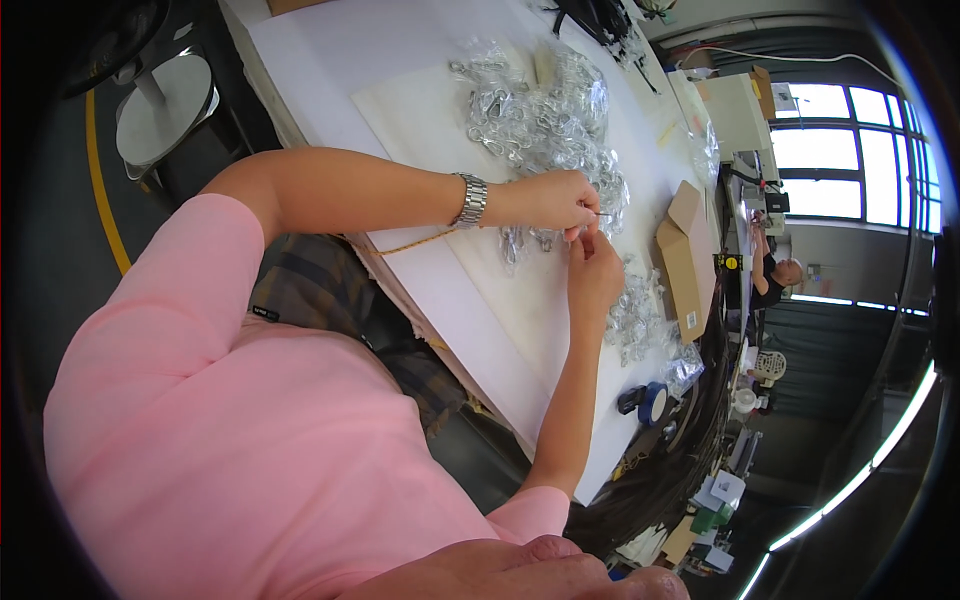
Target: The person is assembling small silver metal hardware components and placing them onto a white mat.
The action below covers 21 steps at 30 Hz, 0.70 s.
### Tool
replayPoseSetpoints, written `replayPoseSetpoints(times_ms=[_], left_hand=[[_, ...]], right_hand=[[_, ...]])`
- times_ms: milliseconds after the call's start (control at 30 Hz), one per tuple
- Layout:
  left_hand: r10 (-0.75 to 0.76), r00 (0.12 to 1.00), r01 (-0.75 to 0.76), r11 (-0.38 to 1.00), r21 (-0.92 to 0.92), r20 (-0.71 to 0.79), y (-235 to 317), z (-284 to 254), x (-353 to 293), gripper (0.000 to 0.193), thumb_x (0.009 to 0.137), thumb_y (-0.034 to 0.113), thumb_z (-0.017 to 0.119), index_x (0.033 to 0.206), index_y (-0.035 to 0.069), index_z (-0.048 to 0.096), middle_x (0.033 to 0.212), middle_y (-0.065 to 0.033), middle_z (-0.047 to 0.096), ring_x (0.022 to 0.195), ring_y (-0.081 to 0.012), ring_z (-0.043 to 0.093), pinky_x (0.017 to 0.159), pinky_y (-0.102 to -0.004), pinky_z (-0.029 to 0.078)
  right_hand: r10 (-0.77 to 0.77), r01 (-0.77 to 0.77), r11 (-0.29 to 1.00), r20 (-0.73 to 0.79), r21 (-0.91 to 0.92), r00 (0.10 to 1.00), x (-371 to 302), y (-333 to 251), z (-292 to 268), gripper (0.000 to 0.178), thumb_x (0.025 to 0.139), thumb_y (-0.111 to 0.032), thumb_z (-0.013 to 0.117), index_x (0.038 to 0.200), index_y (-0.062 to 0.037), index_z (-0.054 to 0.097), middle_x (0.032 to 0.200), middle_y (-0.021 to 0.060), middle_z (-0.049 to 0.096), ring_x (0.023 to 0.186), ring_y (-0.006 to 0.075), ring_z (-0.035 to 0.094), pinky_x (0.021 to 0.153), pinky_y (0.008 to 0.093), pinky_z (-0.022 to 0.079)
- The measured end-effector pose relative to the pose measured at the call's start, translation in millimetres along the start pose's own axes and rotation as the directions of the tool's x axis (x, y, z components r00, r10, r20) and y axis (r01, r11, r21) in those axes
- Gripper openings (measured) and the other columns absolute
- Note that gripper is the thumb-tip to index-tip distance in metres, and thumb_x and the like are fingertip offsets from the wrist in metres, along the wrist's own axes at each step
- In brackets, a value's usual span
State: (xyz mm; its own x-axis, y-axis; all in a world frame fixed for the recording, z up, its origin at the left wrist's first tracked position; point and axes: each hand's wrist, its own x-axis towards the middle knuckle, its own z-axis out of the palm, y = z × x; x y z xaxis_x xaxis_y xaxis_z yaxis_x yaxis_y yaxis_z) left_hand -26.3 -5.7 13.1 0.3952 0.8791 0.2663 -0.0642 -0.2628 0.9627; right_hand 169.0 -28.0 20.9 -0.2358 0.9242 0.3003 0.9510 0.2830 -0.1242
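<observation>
My left hand (552,200), with a metal-band watch (470,200) on its wrist, is closed in a pinch. A thin dark tip (603,213) sticks out at its fingertips; the rest is covered. My right hand (597,272) meets it there, fingertips pinched together, and whatever they grip is too small to make out. Both hands are above a white work table (330,110). Close beside them lies a large heap of small clear plastic and silvery metal pieces (545,105). A smaller pile of similar pieces (632,318) sits beyond my right hand.
An opened cardboard box (685,265) stands past the hands. Near my right forearm lie a blue tape roll (653,403) and dark strands (640,520). A braided cord (415,243) runs beneath my left forearm. A round-topped stool (165,112) stands beside the table; another person (768,280) sits farther off.
</observation>
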Motion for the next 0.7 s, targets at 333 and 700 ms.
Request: replayPoseSetpoints(times_ms=[333, 700], left_hand=[[0.025, 0.982, -0.015, 0.998, 0.053, -0.189, -18, -1, 16, 0.027, 0.095, 0.025, 0.063, 0.097, 0.000, 0.072, 0.083, -0.0142, 0.073, 0.080, -0.0227, 0.071, 0.074, -0.0358, 0.053], [-0.014, 0.999, 0.014, 1.000, -0.007, -0.042, -6, -14, 19, 0.033, 0.092, 0.029, 0.072, 0.090, -0.004, 0.069, 0.080, -0.0149, 0.074, 0.075, -0.0215, 0.073, 0.070, -0.0348, 0.054]], right_hand=[[0.255, -0.391, 0.519, 0.299, 0.760, 0.920, 2, 31, -26, 0.015, 0.098, -0.014, 0.064, 0.095, -0.0004, 0.069, 0.090, 0.0104, 0.073, 0.081, 0.0214, 0.073, 0.068, 0.0342, 0.059], [0.136, -0.326, -0.105, 0.338, 0.940, 0.931, -7, 3, -28, 0.012, 0.100, -0.011, 0.058, 0.107, -0.0016, 0.062, 0.105, 0.0177, 0.073, 0.103, 0.0289, 0.073, 0.091, 0.0437, 0.059]])
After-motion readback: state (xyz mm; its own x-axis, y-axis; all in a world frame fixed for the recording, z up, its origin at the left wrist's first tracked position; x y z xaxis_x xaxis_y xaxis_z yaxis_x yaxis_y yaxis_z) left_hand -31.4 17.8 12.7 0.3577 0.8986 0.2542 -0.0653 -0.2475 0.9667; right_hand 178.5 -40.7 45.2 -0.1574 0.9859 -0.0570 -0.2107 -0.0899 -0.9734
